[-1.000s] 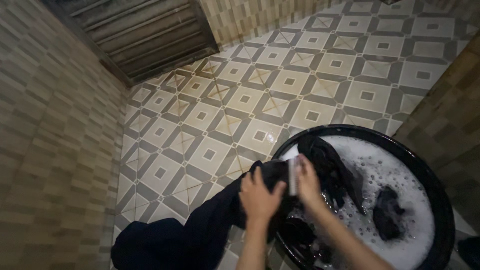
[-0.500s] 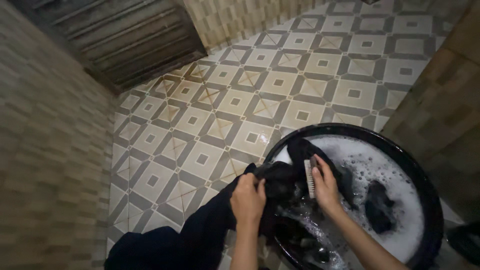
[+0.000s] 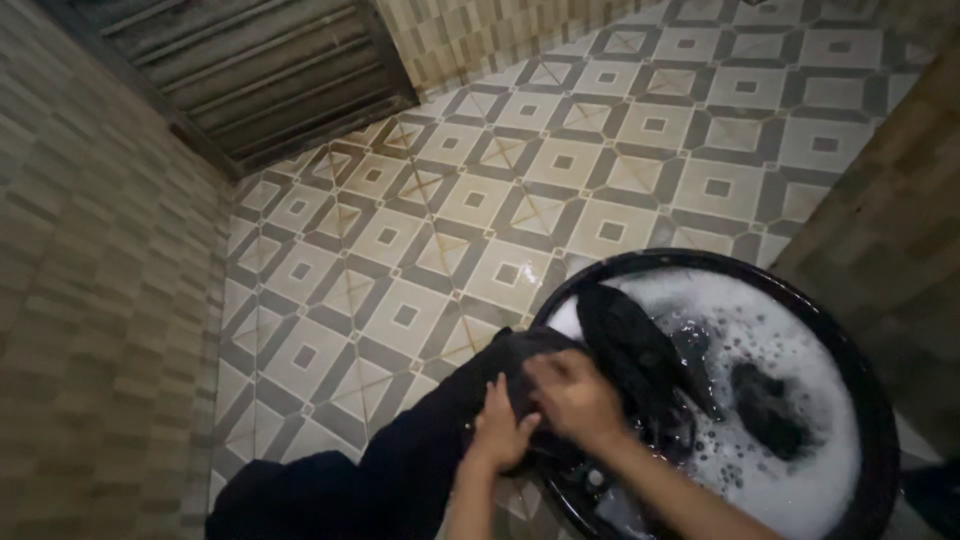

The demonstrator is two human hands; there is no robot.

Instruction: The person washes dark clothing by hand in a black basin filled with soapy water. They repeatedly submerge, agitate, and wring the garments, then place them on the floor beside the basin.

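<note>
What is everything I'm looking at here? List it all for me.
Round black wash basin: one, black, lower right, on the floor.
White soap foam: fills the basin.
Dark wet garment: one, dark, draped over the basin rim onto the floor.
Patterned tiled floor: cream and grey, centre.
Slatted metal door: one, grey, top left.
Left hand: pressing the garment at the rim.
Right hand: on the garment; whether it holds anything is unclear.

Dim light falls on a patterned tile floor [image 3: 520,200]; striped tiled walls [image 3: 90,300] flank a slatted metal door [image 3: 270,70].
</note>
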